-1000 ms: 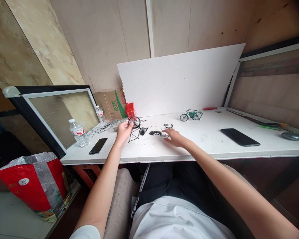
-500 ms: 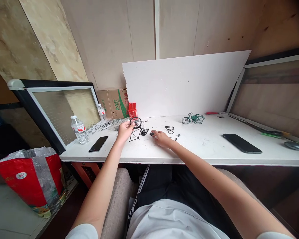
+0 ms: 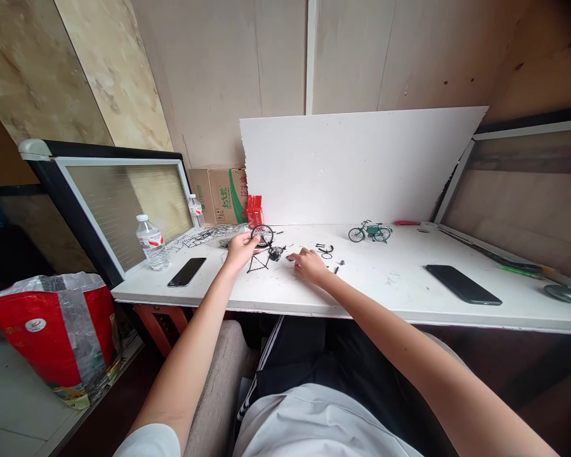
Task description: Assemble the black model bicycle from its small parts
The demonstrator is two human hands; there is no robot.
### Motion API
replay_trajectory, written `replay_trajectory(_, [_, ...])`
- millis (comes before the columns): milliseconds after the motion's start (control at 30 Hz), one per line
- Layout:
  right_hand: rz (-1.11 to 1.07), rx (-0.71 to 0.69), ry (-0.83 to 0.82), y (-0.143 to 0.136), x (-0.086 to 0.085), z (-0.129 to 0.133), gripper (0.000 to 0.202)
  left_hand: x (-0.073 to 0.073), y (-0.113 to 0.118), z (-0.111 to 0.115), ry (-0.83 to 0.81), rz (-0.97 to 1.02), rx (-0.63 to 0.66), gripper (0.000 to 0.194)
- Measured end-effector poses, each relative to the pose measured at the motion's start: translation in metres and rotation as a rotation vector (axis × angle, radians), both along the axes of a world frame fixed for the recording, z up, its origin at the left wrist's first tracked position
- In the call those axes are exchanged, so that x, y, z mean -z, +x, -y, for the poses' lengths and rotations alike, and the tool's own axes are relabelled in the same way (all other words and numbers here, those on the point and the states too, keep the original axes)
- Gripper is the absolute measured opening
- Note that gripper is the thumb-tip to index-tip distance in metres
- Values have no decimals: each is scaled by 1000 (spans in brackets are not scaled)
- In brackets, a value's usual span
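Note:
My left hand (image 3: 240, 251) pinches a small black spoked wheel (image 3: 265, 235) upright by its left edge, thumb and fingers closed on it. Just below, a thin black model bicycle frame (image 3: 257, 261) is on the table; I cannot tell whether the wheel touches it. A tangle of small black parts (image 3: 276, 253) lies between my hands. My right hand (image 3: 308, 265) rests low over the tabletop, its bent fingers closed at a small black part (image 3: 290, 258) that they partly cover. Curved black pieces (image 3: 325, 250) lie just beyond it. Farther right stands a green model bicycle (image 3: 370, 231).
Black part sprues (image 3: 202, 237) spread across the back left of the white table (image 3: 390, 285). A water bottle (image 3: 153, 244) and a phone (image 3: 187, 271) are at left, a larger black phone (image 3: 462, 284) and a mouse (image 3: 565, 293) at right. A white board (image 3: 361, 168) stands behind.
The view has shifted slightly. My left hand still holds the wheel in about the same place. My right fingers now cover more of the small black part.

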State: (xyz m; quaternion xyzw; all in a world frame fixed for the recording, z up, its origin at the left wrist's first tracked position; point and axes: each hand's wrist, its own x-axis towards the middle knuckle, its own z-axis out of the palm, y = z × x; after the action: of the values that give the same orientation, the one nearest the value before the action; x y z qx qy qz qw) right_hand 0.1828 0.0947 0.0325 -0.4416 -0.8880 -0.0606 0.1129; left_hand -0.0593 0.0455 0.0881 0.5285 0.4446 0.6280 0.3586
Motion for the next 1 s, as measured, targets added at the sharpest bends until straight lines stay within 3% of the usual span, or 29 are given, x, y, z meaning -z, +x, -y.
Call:
replay_trajectory(233, [89,59,25,-10,2,6,58,0,3,3,-85,13,73,41])
replay_trajectory(400, [59,42,-8,-4,2,14,52,2,6,4,-132,15,106,40])
replay_trajectory(600, [-124,-67,-32,19,10,44,42,11,6,-1,-134,-23,116,39])
replay_trajectory(833, [-359,-318,-84,46,21,96,50,10,5,-1,-173,17,122,35])
replay_trajectory(900, [-413,-334,-119,47,25,105,53,10,4,-2,-172,42,128,33])
replay_trajectory(1000, [-501,-299,-163,42,34,111,43,11,3,-3,-176,62,122,30])
